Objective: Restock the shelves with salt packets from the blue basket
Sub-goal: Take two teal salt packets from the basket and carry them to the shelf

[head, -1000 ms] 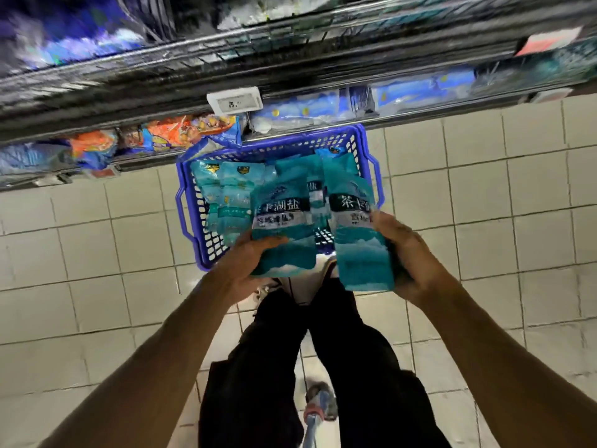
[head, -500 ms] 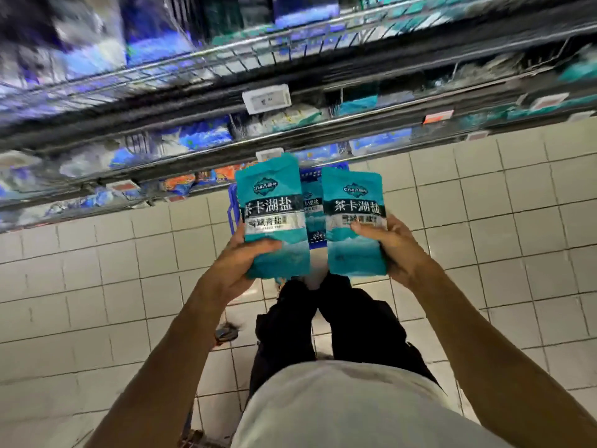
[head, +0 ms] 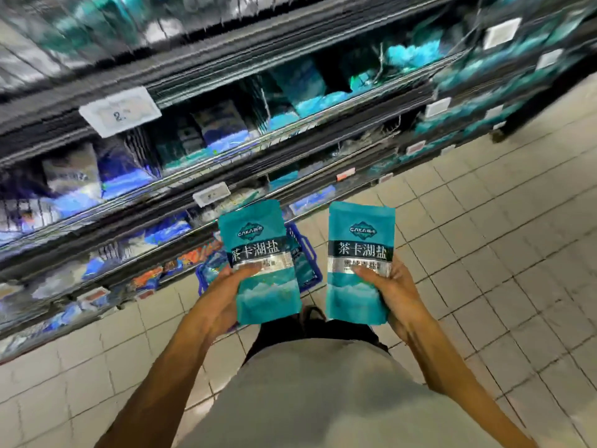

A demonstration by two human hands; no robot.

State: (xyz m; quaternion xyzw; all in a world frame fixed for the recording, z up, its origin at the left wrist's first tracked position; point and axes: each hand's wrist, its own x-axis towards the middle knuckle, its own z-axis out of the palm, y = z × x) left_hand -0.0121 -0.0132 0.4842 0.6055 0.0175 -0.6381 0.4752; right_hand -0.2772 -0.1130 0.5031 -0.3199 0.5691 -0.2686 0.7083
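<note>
I hold two teal salt packets upright in front of my body. My left hand (head: 223, 295) grips the left salt packet (head: 261, 253) by its lower part, thumb across the label. My right hand (head: 392, 295) grips the right salt packet (head: 358, 250) the same way. The blue basket (head: 307, 250) stands on the floor below, mostly hidden behind the packets; part of its rim and handle shows between them. The wire shelves (head: 290, 130) run across the upper half, blurred, with teal packets on a higher tier.
White price tags (head: 119, 111) hang on the shelf rails. Lower tiers hold blue, white and orange packets (head: 151, 276). Tiled floor (head: 484, 253) spreads to the right. My legs and pale shirt fill the bottom centre.
Both hands lifted a packet each out of the basket and raised them. The view rose and swung right, so upper shelf tiers with teal packets came into sight.
</note>
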